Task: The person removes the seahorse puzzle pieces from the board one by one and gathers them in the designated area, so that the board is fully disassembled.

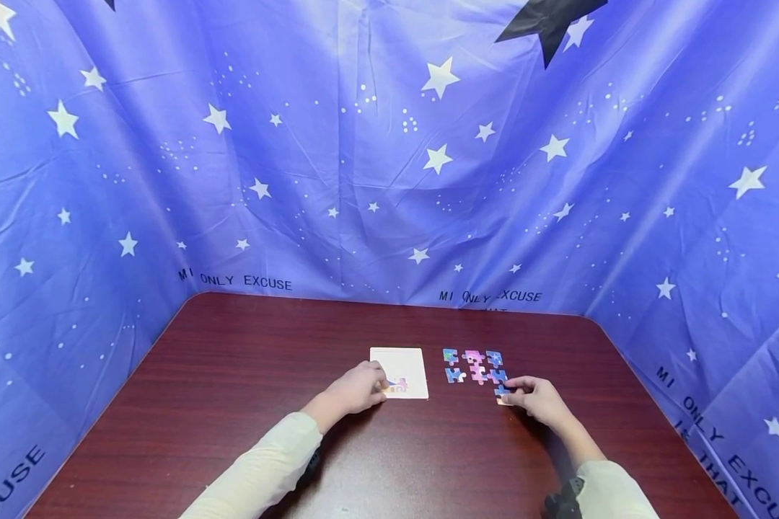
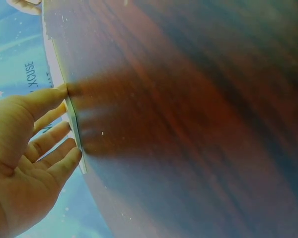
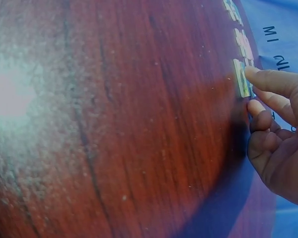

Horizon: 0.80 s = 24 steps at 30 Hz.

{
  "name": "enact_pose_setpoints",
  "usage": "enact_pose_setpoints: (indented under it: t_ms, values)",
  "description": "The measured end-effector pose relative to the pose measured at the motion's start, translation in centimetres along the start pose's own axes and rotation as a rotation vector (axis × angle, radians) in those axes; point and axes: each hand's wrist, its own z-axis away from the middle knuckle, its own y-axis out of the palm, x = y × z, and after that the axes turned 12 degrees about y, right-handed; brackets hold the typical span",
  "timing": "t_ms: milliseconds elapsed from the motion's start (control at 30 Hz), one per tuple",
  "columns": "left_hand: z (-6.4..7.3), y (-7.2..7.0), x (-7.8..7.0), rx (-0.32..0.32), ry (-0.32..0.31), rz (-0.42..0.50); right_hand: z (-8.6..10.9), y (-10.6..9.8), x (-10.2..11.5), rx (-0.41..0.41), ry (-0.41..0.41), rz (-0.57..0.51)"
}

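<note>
My left hand (image 1: pixel 358 388) rests at the near left corner of a white square board (image 1: pixel 412 364). In the left wrist view its fingers lie spread, gently bent, with their tips at the board's edge. Pink and yellow puzzle pieces (image 1: pixel 400 385) lie in that corner, partly hidden by the fingers. To the right, my right hand (image 1: pixel 542 398) pinches a blue puzzle piece (image 1: pixel 502 390) with a pale lower edge between thumb and fingers. The right wrist view shows the thumb on this piece (image 3: pixel 242 79), close to the tabletop.
Beyond the right hand's piece lie several loose puzzle pieces, among them a pink one (image 1: pixel 474 357), a blue one with a star (image 1: pixel 494 357) and a blue one (image 1: pixel 454 375). The dark red wooden table (image 1: pixel 260 346) ends at a blue star-printed curtain (image 1: pixel 337 144).
</note>
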Motion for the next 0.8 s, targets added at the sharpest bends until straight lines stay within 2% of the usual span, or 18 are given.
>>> enact_pose_setpoints:
  t_ms: [300, 567, 800]
  values:
    - [0.0, 0.2, 0.2, -0.012, 0.013, -0.013, 0.2, -0.3, 1.0, -0.008, -0.037, -0.005]
    - [0.0, 0.1, 0.0, -0.006, 0.006, -0.016, 0.2, 0.6, 2.3, 0.005, -0.089, -0.021]
    - [0.0, 0.0, -0.1, -0.009, 0.010, 0.007, 0.2, 1.8, 3.3, 0.083, -0.079, -0.073]
